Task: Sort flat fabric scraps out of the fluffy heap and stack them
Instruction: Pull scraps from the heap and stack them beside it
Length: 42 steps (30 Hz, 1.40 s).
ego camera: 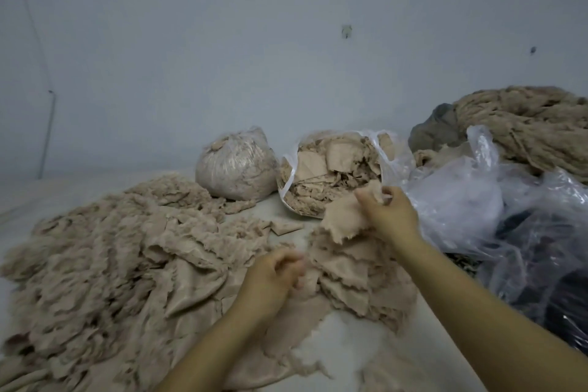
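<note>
A wide fluffy beige heap covers the left of the pale surface. To its right lies a stack of flat beige scraps with ragged edges. My right hand holds a flat scrap lifted above the stack, fingers curled round its upper edge. My left hand sits at the stack's left edge, blurred, with curled fingers that seem to pinch a bit of fabric there.
A tied clear bag of fluff and an open clear bag of flat scraps stand at the back. Crumpled clear plastic and dark bags fill the right. A large fibre bundle lies at far right. A wall stands behind.
</note>
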### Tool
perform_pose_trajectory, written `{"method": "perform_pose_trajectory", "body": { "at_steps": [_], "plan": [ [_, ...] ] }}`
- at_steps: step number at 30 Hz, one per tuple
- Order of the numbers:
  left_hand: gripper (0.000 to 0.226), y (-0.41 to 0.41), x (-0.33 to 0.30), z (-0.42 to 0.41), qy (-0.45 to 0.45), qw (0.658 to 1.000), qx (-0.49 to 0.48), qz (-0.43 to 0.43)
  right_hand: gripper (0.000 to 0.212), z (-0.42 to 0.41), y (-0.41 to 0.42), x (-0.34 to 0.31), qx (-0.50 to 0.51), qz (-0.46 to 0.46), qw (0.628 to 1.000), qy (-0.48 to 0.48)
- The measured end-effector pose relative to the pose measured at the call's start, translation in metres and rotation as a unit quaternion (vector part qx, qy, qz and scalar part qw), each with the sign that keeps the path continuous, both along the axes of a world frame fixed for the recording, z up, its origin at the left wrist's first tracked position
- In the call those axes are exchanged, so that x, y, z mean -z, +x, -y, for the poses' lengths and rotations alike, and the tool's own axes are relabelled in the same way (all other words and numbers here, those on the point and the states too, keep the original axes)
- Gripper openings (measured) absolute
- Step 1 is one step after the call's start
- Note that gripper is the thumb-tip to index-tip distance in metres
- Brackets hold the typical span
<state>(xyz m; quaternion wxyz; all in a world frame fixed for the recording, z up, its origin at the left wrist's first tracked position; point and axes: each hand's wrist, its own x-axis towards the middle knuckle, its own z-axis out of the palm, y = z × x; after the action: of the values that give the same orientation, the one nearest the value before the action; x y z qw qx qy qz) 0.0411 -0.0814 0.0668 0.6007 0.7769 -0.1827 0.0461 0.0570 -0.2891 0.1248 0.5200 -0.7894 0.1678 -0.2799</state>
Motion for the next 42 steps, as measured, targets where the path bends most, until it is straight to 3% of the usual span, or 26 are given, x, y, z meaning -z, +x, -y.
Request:
{"method": "perform_pose_trajectory", "body": {
  "at_steps": [1, 3, 5, 7, 8, 10, 12, 13, 16, 18, 20, 23, 28, 32, 35, 37, 39, 42],
  "plan": [
    [0.015, 0.005, 0.008, -0.005, 0.092, 0.994, -0.015, 0.062, 0.055, 0.005, -0.001, 0.000, 0.044, -0.008, 0.997, -0.056],
    [0.016, 0.011, 0.020, -0.016, 0.253, 0.953, -0.023, 0.164, 0.036, -0.002, -0.013, 0.014, 0.070, 0.060, 0.990, -0.106],
    [0.040, 0.020, 0.035, -0.021, 0.326, 0.926, 0.005, 0.191, 0.010, -0.024, -0.025, 0.041, -0.035, 0.082, 0.984, -0.156],
    [0.058, 0.016, 0.046, -0.019, 0.422, 0.885, 0.037, 0.192, 0.010, -0.048, -0.033, 0.075, -0.180, 0.000, 0.957, -0.229],
    [0.058, 0.016, 0.056, -0.018, 0.453, 0.859, 0.032, 0.236, 0.017, -0.056, -0.034, 0.089, -0.227, -0.039, 0.936, -0.265],
    [0.049, 0.006, 0.059, -0.016, 0.446, 0.852, 0.046, 0.270, 0.036, -0.063, -0.035, 0.110, -0.256, -0.110, 0.907, -0.315],
    [0.036, -0.004, 0.058, -0.019, 0.373, 0.900, 0.035, 0.223, 0.044, -0.065, -0.037, 0.115, -0.237, -0.147, 0.905, -0.321],
    [0.034, -0.004, 0.060, -0.021, 0.312, 0.930, 0.038, 0.191, 0.043, -0.065, -0.038, 0.114, -0.222, -0.154, 0.905, -0.327],
    [0.027, 0.002, 0.060, -0.024, 0.236, 0.958, 0.015, 0.160, 0.026, -0.067, -0.042, 0.113, -0.213, -0.098, 0.923, -0.307],
    [0.032, 0.007, 0.061, -0.021, 0.261, 0.949, 0.037, 0.172, 0.019, -0.071, -0.043, 0.115, -0.245, -0.015, 0.922, -0.301],
    [0.026, 0.008, 0.063, -0.017, 0.317, 0.927, 0.063, 0.189, 0.010, -0.072, -0.045, 0.116, -0.273, 0.020, 0.935, -0.227],
    [0.018, 0.011, 0.064, -0.018, 0.283, 0.942, 0.068, 0.168, 0.017, -0.071, -0.047, 0.111, -0.285, -0.008, 0.957, -0.053],
    [0.021, 0.006, 0.060, -0.016, 0.167, 0.976, 0.038, 0.135, 0.013, -0.067, -0.045, 0.108, -0.328, -0.093, 0.937, 0.073],
    [0.032, 0.007, 0.055, -0.020, 0.133, 0.981, 0.026, 0.140, 0.025, -0.063, -0.042, 0.107, -0.303, -0.062, 0.947, 0.087],
    [0.027, 0.011, 0.049, -0.027, 0.066, 0.990, 0.004, 0.125, 0.026, -0.061, -0.044, 0.103, -0.309, -0.057, 0.945, 0.090],
    [0.024, 0.010, 0.049, -0.028, 0.084, 0.986, 0.021, 0.140, 0.022, -0.061, -0.048, 0.099, -0.350, -0.079, 0.932, 0.045],
    [0.017, 0.005, 0.052, -0.025, 0.133, 0.975, 0.066, 0.163, 0.036, -0.062, -0.051, 0.098, -0.366, -0.102, 0.925, -0.008],
    [0.016, 0.005, 0.054, -0.023, 0.141, 0.975, 0.061, 0.163, 0.021, -0.068, -0.051, 0.097, -0.326, -0.037, 0.944, -0.022]
  ]
}}
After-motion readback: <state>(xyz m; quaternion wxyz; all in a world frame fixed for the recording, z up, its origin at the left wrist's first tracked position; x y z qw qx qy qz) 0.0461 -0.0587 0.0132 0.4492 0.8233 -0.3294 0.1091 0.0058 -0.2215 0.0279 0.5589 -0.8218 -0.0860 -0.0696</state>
